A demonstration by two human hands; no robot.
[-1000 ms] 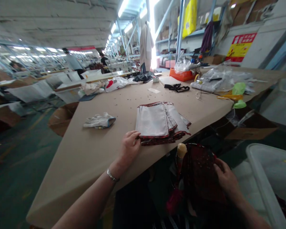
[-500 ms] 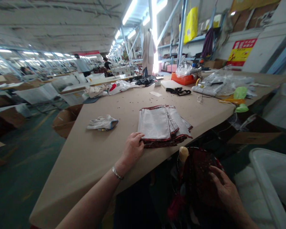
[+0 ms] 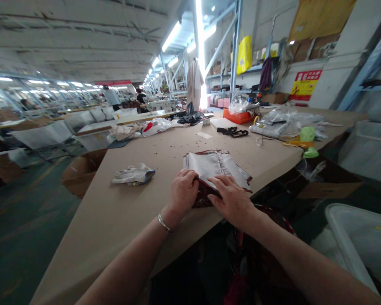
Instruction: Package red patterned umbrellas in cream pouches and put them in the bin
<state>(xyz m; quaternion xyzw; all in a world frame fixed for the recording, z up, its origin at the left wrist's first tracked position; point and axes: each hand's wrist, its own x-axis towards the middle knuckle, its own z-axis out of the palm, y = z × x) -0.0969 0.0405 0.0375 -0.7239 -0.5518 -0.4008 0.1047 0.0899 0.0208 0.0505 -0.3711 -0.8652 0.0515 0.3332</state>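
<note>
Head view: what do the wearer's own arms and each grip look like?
Each grip is a bare hand without a glove: left hand, right hand. The left forearm and right forearm show no sleeves. A narrow silvery bracelet circles the left wrist; no band shows on the right.

Bare left hand (image 3: 184, 192) and right hand (image 3: 233, 201) partly hide silvery-white, dark-red-edged fabric stack (image 3: 205, 164); picture's right edge cuts translucent white plastic bin (image 3: 365, 237).

Cloth stack (image 3: 203, 164) — smooth, faintly shiny, matt table covering (image 3: 136, 224), rough cloth glove (image 3: 133, 174), glossy crinkled plastic (image 3: 294, 116), shiny metal bracelet (image 3: 163, 223)
</note>
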